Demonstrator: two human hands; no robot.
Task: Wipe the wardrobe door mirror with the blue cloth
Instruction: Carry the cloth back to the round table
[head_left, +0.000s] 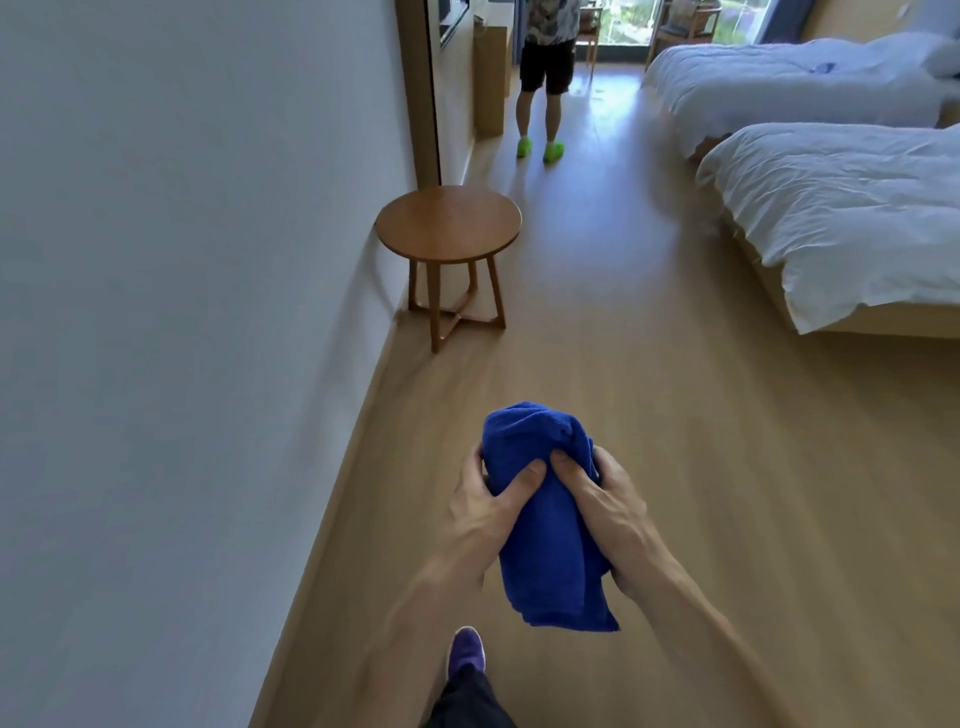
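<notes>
A bunched blue cloth (545, 525) hangs in front of me over the wooden floor. My left hand (493, 504) grips its left side with the thumb pressed into the fabric. My right hand (605, 504) grips its right side, fingers curled round it. The cloth's loose end droops below both hands. No wardrobe door mirror shows plainly; a dark framed panel (449, 23) hangs on the far left wall, too small to tell what it is.
A white wall (182, 260) runs along my left. A round wooden side table (448, 223) stands against it ahead. Two beds with white duvets (841, 208) fill the right. A person in black shorts (545, 78) stands at the far end. My purple shoe (466, 649) is below.
</notes>
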